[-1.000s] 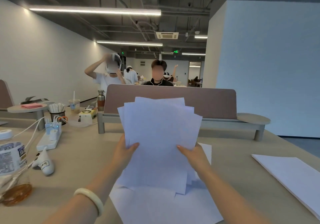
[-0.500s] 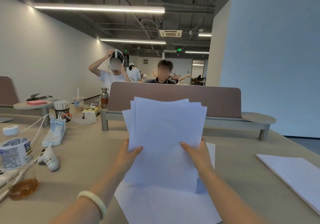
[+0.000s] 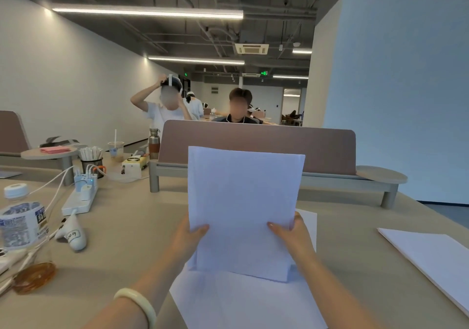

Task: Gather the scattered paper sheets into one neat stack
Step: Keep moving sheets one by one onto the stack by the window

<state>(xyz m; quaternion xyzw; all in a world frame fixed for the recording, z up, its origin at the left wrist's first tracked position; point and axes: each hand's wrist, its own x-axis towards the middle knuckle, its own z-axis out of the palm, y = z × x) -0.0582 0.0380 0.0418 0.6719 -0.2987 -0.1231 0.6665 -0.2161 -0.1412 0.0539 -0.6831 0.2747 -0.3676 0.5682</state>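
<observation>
While we hold it upright over the table (image 3: 132,227), the stack of sheets (image 3: 243,209) appears white, unmarked and nearly squared, with only thin slivers of offset edges along its top and left side. Its lower edge rests on, or just above, the loose sheets (image 3: 243,303) lying flat on the table in front of us; we cannot tell whether they touch. Our left hand (image 3: 186,239) clasps the stack's left edge, thumb in front and fingers behind. Our right hand (image 3: 291,237) grips the right edge likewise. A pale bangle (image 3: 138,303) circles the left wrist.

A second sheet (image 3: 308,223) shows partly behind the right hand. To the right, well apart, lies another pile of paper (image 3: 429,260). A padded divider (image 3: 256,145) on legs stands behind the stack, which hides its middle.

At left we see a power strip (image 3: 81,198) with plugged chargers and white cables, a white bottle-shaped object (image 3: 73,237), a labelled plastic bottle (image 3: 20,220) and an amber disc (image 3: 34,276). A dark cup (image 3: 92,166) holds white sticks, and a clear drink cup (image 3: 116,149) holds a straw.
</observation>
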